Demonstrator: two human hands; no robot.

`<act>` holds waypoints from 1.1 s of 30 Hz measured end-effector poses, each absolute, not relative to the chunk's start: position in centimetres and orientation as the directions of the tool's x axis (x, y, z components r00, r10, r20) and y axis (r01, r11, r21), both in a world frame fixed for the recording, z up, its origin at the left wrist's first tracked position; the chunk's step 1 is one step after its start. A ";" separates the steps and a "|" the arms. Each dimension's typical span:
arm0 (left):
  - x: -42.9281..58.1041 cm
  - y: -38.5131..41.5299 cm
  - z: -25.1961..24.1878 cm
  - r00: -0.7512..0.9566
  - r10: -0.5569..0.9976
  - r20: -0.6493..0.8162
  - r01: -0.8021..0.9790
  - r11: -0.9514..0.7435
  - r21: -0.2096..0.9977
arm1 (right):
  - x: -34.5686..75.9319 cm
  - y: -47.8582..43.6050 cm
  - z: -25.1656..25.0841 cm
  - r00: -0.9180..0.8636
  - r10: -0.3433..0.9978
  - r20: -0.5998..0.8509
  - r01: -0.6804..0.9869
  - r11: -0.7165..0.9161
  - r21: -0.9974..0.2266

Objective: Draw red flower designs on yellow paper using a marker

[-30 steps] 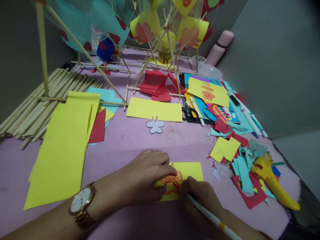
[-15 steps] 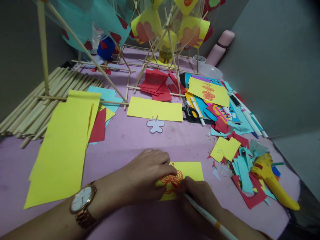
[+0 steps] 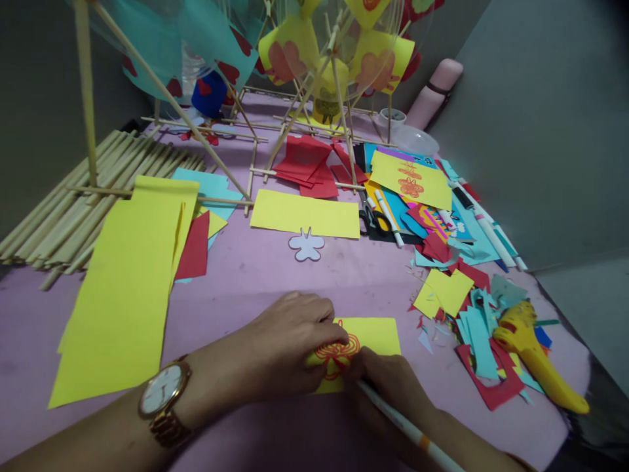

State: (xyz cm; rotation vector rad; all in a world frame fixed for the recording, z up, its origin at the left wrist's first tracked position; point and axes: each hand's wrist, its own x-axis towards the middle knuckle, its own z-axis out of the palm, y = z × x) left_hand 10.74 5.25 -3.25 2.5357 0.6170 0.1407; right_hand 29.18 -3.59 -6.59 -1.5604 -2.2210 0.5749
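A small yellow paper (image 3: 381,331) lies on the table with a butterfly drawing (image 3: 339,351) in red-orange lines on it. My left hand (image 3: 299,344), a watch at its wrist, presses the paper's left part down with fingers bent and the thumb beside the drawing. Pinched in my right hand (image 3: 386,387) is a white marker pen (image 3: 393,416) with an orange band. Its tip is hidden by my fingers at the drawing's lower right edge. Farther up, a white butterfly cutout (image 3: 307,245) rests below a yellow paper strip (image 3: 307,215).
Large yellow sheets (image 3: 122,295) and a pile of wooden sticks (image 3: 83,196) occupy the left. On the right are scissors (image 3: 376,221), paper scraps (image 3: 479,341) and a yellow glue gun (image 3: 538,360). Red papers (image 3: 304,164) lie under stick frames (image 3: 171,101) at the back.
The right hand and marker have shifted slightly left along the drawing's lower part. The left hand stays in place on the paper.
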 end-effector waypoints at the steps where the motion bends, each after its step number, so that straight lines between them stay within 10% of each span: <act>1: 10.7 5.3 -3.2 0.891 0.453 -0.021 0.399 -0.760 0.513 | 29.2 -3.6 -6.6 -0.322 0.944 0.069 0.791 0.308 -0.528; 33: 10.6 5.3 -3.4 0.896 0.443 -0.031 0.388 -0.747 0.540 | 29.1 -3.2 -6.4 -0.383 0.913 0.136 0.719 0.388 -0.577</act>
